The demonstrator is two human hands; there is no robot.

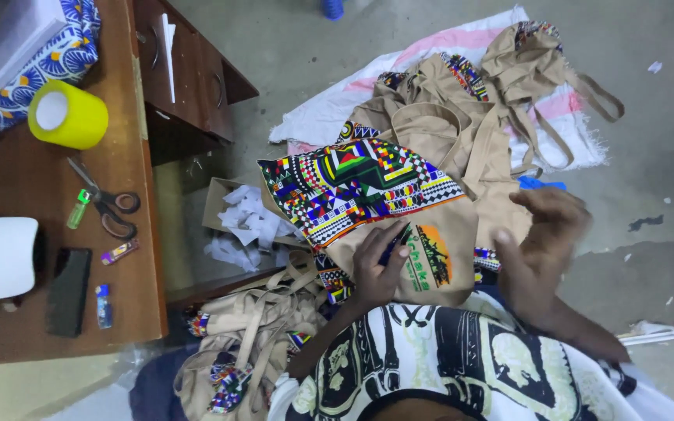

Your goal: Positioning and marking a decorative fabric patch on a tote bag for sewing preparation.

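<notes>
A: Centre of the frame, low: tan tote bag lies flat across the person's lap, its patterned multicolour panel toward upper left, the plain tan end with a small orange-and-green printed patch toward lower right.

B: Long axis?

A: Runs roughly upper left to lower right. The patch end sits closest to the body.

B: Left hand?

A: Left hand rests on the bag just left of the patch. Its grip is closed around a dark pen-like object, tip pointing up and right toward the patch. Cannot tell what the object is exactly.

B: Right hand?

A: Right hand hovers at the bag's right edge, fingers loosely spread and curled, nothing held. It is motion-blurred; whether it touches the fabric I cannot tell.

B: Which hand is nearer the patch?

A: The left, almost touching it. The right stands off to the right, a little apart.

B: Surroundings?

A: More tan bags piled on a white and pink cloth on the floor, upper centre and right. Another heap of bags at lower left. Wooden tabletop on the left edge carries scissors, a yellow tape roll, a green lighter and a black phone.
</notes>
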